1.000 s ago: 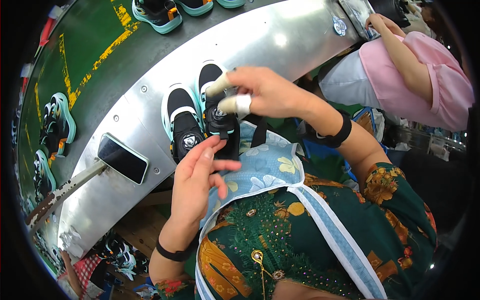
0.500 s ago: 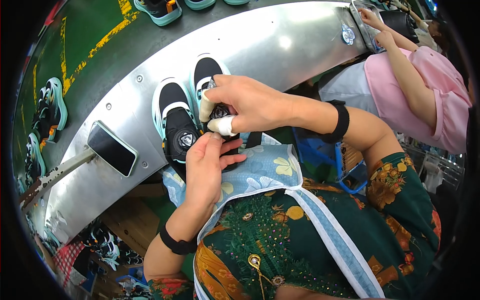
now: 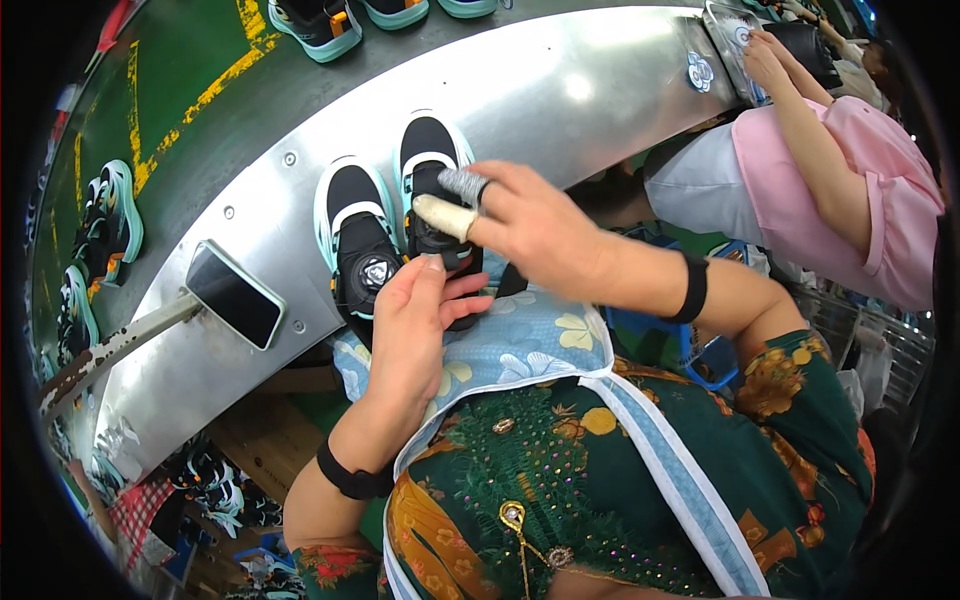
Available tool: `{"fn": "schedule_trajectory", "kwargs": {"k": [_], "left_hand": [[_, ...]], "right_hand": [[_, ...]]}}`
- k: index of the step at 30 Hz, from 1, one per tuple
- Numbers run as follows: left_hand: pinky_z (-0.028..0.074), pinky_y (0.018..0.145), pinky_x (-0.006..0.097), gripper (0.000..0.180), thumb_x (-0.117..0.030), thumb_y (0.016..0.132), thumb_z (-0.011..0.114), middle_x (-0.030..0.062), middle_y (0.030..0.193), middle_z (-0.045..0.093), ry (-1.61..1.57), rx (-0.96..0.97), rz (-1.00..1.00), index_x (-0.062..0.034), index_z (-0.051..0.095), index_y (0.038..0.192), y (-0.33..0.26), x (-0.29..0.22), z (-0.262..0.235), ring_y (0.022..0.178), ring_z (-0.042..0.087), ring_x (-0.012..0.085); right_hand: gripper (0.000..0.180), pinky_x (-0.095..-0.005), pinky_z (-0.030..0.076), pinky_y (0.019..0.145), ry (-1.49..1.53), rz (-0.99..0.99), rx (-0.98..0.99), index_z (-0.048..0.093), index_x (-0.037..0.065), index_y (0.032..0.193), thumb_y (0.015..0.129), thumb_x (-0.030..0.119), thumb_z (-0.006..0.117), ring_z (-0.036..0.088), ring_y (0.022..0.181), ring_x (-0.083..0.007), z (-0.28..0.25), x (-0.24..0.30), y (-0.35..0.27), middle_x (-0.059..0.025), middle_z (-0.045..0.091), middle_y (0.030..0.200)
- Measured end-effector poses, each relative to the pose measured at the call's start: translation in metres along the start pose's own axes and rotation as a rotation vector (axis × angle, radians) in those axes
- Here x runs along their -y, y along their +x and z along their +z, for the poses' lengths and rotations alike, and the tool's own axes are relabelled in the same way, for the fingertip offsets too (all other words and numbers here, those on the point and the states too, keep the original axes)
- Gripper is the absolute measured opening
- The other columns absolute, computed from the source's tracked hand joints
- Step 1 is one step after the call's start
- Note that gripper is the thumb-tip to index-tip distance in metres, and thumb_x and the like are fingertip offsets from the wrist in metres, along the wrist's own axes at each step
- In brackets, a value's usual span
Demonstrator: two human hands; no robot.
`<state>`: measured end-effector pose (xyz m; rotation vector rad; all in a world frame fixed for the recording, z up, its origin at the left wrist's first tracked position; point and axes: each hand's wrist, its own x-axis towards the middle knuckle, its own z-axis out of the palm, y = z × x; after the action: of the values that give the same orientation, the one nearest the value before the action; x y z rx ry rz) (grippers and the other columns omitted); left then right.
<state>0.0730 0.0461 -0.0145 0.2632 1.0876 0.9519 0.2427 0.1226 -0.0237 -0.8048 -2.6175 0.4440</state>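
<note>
Two black, white and mint sneakers stand side by side at the metal bench's near edge, toes pointing away. The left shoe (image 3: 357, 215) shows a round dial on its tongue. On the right shoe (image 3: 430, 143), my hands partly cover the upper. My left hand (image 3: 412, 315) grips this shoe near its tongue between thumb and fingers, beside a small black part; the exact hold is partly hidden. Just above the same shoe is my right hand (image 3: 535, 225), slightly blurred, its covered fingers stretched out over the upper and nothing visible in them.
A phone (image 3: 235, 295) lies on the metal bench (image 3: 500, 80) at left, beside a worn metal bar (image 3: 120, 350). More sneakers (image 3: 105, 220) stand on the green surface beyond. At right a person in pink (image 3: 800, 180) works over a metal tray (image 3: 735, 50).
My right hand has drawn back to the right from the right shoe's dial, and its bent fingers have straightened. My left hand stays nearly in place at the shoe.
</note>
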Motion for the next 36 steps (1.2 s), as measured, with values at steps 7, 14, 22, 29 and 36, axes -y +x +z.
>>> {"fn": "schedule_trajectory", "kwargs": {"k": [7,14,22,29,36], "left_hand": [[0.050,0.068,0.027,0.017,-0.012,0.092,0.061,0.0074,0.096,0.066,0.856,-0.280,0.669,0.0003,0.065,0.103,-0.031,-0.065,-0.051,0.080,0.063,0.0147],[0.044,0.085,0.032,0.037,-0.008,0.073,0.075,0.0086,0.100,0.059,1.155,-0.108,0.569,-0.0038,0.065,0.108,-0.010,-0.067,-0.075,0.096,0.054,0.0214],[0.044,0.088,0.032,0.048,-0.006,0.073,0.072,0.0082,0.104,0.063,0.920,-0.040,0.719,-0.0051,0.062,0.120,-0.026,-0.052,-0.089,0.101,0.057,0.0215],[0.043,0.093,0.034,0.045,-0.003,0.072,0.071,0.0118,0.116,0.061,0.923,0.391,0.633,-0.0005,0.063,0.117,-0.020,-0.078,-0.114,0.111,0.056,0.0227],[0.039,0.101,0.034,0.046,0.001,0.075,0.067,0.0125,0.115,0.061,0.866,0.291,0.684,0.0006,0.061,0.121,-0.024,-0.069,-0.116,0.115,0.055,0.0220]], "right_hand": [[0.045,-0.0404,0.047,0.081,0.321,0.279,0.160,0.056,0.015,0.133,0.089,0.010,0.061,0.059,0.090,-0.0355,-0.028,-0.020,0.054,-0.0179,0.060,0.094],[0.039,-0.0441,0.046,0.081,0.218,0.159,0.432,0.058,0.009,0.129,0.091,0.017,0.057,0.059,0.091,-0.0376,0.036,-0.003,0.136,-0.0211,0.060,0.094],[0.041,-0.0435,0.046,0.081,0.306,0.165,0.356,0.058,0.011,0.130,0.090,0.015,0.057,0.059,0.092,-0.0379,0.054,0.006,0.125,-0.0218,0.060,0.094],[0.044,-0.0428,0.047,0.081,0.309,0.150,0.230,0.056,0.011,0.133,0.089,0.014,0.060,0.059,0.089,-0.0381,0.057,0.010,0.140,-0.0217,0.060,0.095],[0.041,-0.0449,0.046,0.080,0.217,0.135,0.255,0.058,0.011,0.130,0.089,0.014,0.059,0.059,0.090,-0.0379,0.057,0.011,0.148,-0.0204,0.061,0.093]]}}
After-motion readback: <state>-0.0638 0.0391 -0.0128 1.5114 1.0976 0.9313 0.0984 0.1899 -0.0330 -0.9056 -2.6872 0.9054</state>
